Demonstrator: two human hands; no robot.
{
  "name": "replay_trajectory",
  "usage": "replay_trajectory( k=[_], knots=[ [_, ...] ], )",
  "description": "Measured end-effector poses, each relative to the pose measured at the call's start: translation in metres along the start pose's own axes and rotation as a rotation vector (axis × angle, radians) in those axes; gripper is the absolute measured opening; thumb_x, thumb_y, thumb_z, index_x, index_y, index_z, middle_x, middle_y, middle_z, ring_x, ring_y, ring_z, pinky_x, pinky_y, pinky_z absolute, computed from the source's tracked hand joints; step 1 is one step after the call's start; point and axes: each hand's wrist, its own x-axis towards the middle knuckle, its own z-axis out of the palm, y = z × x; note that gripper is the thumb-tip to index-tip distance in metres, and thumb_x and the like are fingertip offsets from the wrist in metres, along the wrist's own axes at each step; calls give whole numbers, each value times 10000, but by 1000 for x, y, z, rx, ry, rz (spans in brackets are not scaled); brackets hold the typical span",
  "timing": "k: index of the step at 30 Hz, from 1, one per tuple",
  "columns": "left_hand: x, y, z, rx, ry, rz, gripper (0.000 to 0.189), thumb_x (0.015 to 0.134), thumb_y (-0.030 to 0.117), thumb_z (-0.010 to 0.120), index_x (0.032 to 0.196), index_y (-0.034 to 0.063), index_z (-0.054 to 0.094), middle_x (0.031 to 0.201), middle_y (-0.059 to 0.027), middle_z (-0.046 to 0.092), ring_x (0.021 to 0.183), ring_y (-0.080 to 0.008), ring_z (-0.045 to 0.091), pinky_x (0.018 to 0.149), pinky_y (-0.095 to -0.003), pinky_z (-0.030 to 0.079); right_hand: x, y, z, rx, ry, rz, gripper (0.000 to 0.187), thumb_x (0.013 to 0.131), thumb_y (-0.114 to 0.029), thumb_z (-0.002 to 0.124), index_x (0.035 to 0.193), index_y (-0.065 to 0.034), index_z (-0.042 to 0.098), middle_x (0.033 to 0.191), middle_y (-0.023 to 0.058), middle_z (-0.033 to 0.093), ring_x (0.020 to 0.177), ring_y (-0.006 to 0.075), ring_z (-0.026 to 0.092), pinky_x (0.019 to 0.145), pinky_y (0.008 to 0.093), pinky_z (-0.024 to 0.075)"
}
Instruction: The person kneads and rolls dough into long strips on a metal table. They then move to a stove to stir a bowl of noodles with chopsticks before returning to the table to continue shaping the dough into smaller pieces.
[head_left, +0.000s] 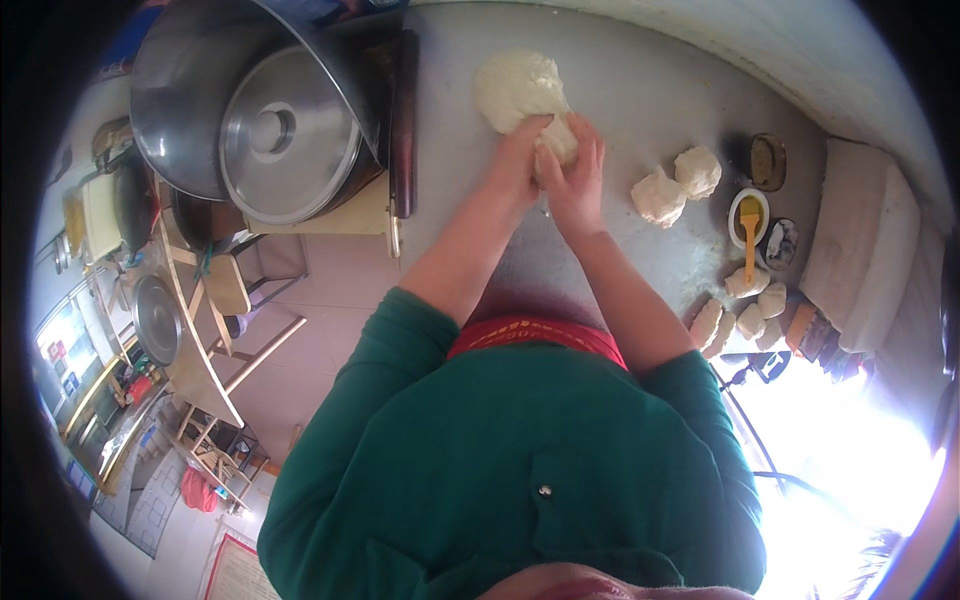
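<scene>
A large mass of pale dough lies on the grey worktop ahead of me. Its near right part narrows into a smaller lump, which sits between my two hands and still seems joined to the mass. My left hand grips this lump from the left. From the right, my right hand curls its fingers around it. Part of the lump is hidden under my fingers. To the right of my hands rest two rough dough balls, one nearer and one farther, touching or almost touching.
An orange brush lies across a white bowl of yellowish liquid. Beside it stand a jar and a small dark-and-white container. Several shaped dough pieces lie near the right edge. A big metal pot and round lid stand left.
</scene>
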Motion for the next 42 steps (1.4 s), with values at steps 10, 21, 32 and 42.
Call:
replay_trajectory(
  k=[10,21,32,42],
  knots=[
    [0,-17,-16,-156,-128,-215,370,1020,336,540,1285,78,547,1232,-67,636,1104,-196,641,936,-383,542,18,7,-22,-111,-230,403,267,947,-220,628,1130,-31,676,1142,139,672,1076,244,634,910,365,499],
    [18,3,-52,165,-228,-260,240,938,189,621,1097,10,624,978,-94,703,828,-222,703,723,-361,583,49,-17,-24,27,-478,429,742,884,-304,707,1501,-73,366,1449,181,489,1279,307,534,1013,408,471],
    [-14,-1,-60,654,-68,-176,272,892,191,722,1065,-6,652,904,-68,704,790,-160,688,664,-320,555,53,-44,42,-501,-547,683,1124,776,-215,751,1609,-219,-4,1509,281,354,1369,409,438,1094,466,434],
    [-151,-10,-60,837,-453,-334,292,824,113,667,1103,24,655,1023,-95,687,1018,-203,644,908,-365,501,50,2,45,-690,-542,438,1075,797,-323,784,1608,-241,83,1478,231,386,1316,388,500,1057,463,476]
  ],
)
